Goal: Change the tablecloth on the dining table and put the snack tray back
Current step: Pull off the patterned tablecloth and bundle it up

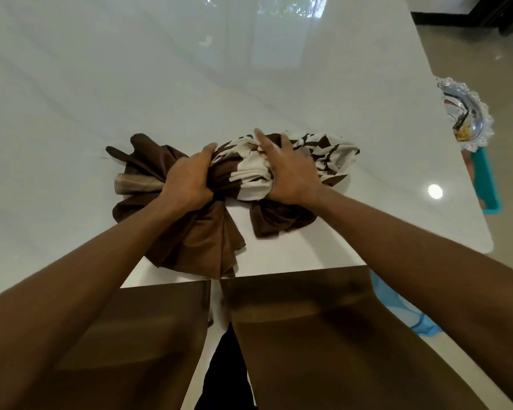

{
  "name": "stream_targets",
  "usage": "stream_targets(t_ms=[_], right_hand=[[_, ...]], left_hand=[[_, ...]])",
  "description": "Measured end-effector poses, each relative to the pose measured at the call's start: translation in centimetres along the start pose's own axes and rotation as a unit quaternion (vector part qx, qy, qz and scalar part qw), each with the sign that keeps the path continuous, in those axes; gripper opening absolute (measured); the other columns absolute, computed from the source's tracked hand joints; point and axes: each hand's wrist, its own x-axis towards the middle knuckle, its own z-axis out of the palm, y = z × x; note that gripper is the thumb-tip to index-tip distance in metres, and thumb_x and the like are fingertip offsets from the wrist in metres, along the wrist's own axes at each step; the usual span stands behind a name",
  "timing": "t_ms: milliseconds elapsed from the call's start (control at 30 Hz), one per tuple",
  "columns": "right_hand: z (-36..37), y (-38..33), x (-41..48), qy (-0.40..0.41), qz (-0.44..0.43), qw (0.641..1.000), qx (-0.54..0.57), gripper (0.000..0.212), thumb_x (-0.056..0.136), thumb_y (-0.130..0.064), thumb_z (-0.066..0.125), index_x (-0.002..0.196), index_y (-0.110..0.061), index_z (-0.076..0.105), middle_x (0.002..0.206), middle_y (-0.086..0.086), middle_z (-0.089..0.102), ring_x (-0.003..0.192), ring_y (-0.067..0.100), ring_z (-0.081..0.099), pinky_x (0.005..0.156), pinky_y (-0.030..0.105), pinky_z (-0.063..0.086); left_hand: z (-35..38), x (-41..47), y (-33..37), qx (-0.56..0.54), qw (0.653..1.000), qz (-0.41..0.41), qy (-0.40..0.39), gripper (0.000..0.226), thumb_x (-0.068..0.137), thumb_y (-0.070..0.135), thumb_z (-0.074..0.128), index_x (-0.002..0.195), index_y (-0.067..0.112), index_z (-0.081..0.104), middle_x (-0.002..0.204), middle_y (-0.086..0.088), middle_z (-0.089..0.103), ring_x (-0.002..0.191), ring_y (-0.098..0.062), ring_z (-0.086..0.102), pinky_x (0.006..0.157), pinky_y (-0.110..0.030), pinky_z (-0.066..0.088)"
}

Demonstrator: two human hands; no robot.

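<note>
I am holding the brown-and-white tablecloth (pixel 240 176), bunched up on the near middle of the glossy white table (pixel 279 84). My left hand (pixel 187 180) is gripping its brown folds, and my right hand (pixel 290 173) is pressing on the patterned part with fingers spread. The silver snack tray (pixel 468 113) is sitting beyond the table's right edge, above something teal (pixel 486 179). Two brown chair backs (pixel 308 306) are standing nearest me.
</note>
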Motion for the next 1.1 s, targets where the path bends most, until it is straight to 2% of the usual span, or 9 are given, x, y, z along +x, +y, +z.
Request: stream_targets(t_ms=[67, 133, 200, 300, 500, 667, 800, 933, 1100], right_hand=[[-0.9, 1.4, 0.6, -0.003, 0.025, 1.0, -0.01, 0.12, 0.067, -0.079, 0.063, 0.157, -0.043, -0.006, 0.137, 0.021, 0.052, 0.112, 0.044, 0.06, 0.093, 0.054, 0.051], [-1.3, 2.3, 0.6, -0.007, 0.028, 0.998, -0.054, 0.101, 0.073, -0.066, 0.066, 0.155, -0.03, 0.02, 0.116, 0.012, 0.064, 0.101, 0.038, 0.064, 0.081, 0.046, 0.052], [-1.7, 2.7, -0.1, 0.027, 0.02, 0.995, -0.089, 0.068, 0.075, -0.056, 0.066, 0.13, -0.021, 0.046, 0.097, 0.006, 0.068, 0.089, 0.035, 0.066, 0.072, 0.041, 0.051], [-2.0, 4.2, -3.4, 0.009, 0.038, 0.996, -0.079, 0.043, 0.076, -0.045, 0.066, 0.108, -0.019, 0.051, 0.076, -0.001, 0.056, 0.072, 0.027, 0.058, 0.065, 0.036, 0.043], [-1.1, 9.3, -13.1, 0.008, 0.086, 0.996, -0.012, 0.037, 0.074, -0.048, 0.066, 0.095, -0.023, 0.05, 0.076, -0.003, 0.058, 0.071, 0.026, 0.06, 0.065, 0.035, 0.043], [0.8, 17.4, -25.1, 0.049, 0.099, 0.994, 0.025, 0.036, 0.074, -0.048, 0.066, 0.089, -0.022, 0.046, 0.069, -0.004, 0.058, 0.067, 0.025, 0.062, 0.06, 0.032, 0.041], [4.2, 24.5, -35.7, 0.042, 0.181, 0.971, 0.153, 0.048, 0.074, -0.061, 0.063, 0.107, -0.026, 0.058, 0.095, 0.002, 0.072, 0.089, 0.032, 0.068, 0.077, 0.041, 0.056], [6.5, 30.3, -46.5, 0.056, 0.292, 0.881, 0.368, 0.045, 0.087, -0.043, 0.068, 0.13, -0.029, 0.064, 0.124, 0.004, 0.071, 0.116, 0.029, 0.064, 0.091, 0.031, 0.047], [6.8, 33.5, -52.6, 0.233, 0.404, 0.607, 0.644, 0.042, 0.072, -0.035, 0.06, 0.112, -0.022, 0.067, 0.113, 0.002, 0.07, 0.106, 0.019, 0.064, 0.092, 0.035, 0.049]], left_hand=[[0.0, -0.1, 0.9, 0.016, 1.0, -0.018, -0.019, 0.106, 0.069, 0.027, 0.081, 0.155, 0.024, 0.019, 0.126, -0.016, 0.06, 0.112, -0.04, 0.059, 0.095, -0.055, 0.05], [0.1, -0.5, 2.1, 0.052, 0.997, -0.046, -0.043, 0.104, 0.069, 0.039, 0.081, 0.153, 0.03, 0.02, 0.132, -0.014, 0.054, 0.119, -0.04, 0.053, 0.099, -0.059, 0.044], [0.1, -1.0, 2.5, 0.064, 0.992, -0.084, -0.072, 0.105, 0.066, 0.046, 0.082, 0.151, 0.034, 0.022, 0.136, -0.012, 0.047, 0.126, -0.039, 0.047, 0.1, -0.063, 0.038], [0.5, -2.1, 3.8, 0.063, 0.99, -0.081, -0.096, 0.099, 0.064, 0.044, 0.083, 0.146, 0.032, 0.03, 0.128, -0.012, 0.048, 0.12, -0.038, 0.05, 0.096, -0.059, 0.047], [4.0, -6.4, 11.7, 0.02, 0.998, -0.02, -0.053, 0.06, 0.072, 0.02, 0.074, 0.125, 0.019, 0.046, 0.1, -0.008, 0.064, 0.09, -0.029, 0.063, 0.078, -0.043, 0.053], [10.7, -12.6, 22.4, -0.073, 0.997, -0.015, 0.0, 0.059, 0.074, 0.01, 0.072, 0.129, 0.02, 0.052, 0.107, -0.006, 0.069, 0.097, -0.027, 0.063, 0.082, -0.034, 0.046], [17.5, -16.7, 33.4, -0.219, 0.973, -0.077, -0.009, 0.062, 0.075, 0.002, 0.068, 0.132, 0.024, 0.055, 0.106, 0.006, 0.062, 0.095, -0.013, 0.058, 0.082, -0.025, 0.043], [24.2, -18.6, 45.2, -0.358, 0.927, -0.109, -0.032, 0.053, 0.079, 0.0, 0.067, 0.125, 0.025, 0.061, 0.112, 0.005, 0.066, 0.104, -0.01, 0.061, 0.084, -0.019, 0.045], [28.4, -19.8, 56.6, -0.54, 0.82, -0.166, -0.087, 0.037, 0.09, 0.009, 0.065, 0.126, 0.016, 0.064, 0.115, -0.004, 0.069, 0.112, -0.023, 0.065, 0.092, -0.028, 0.052]])
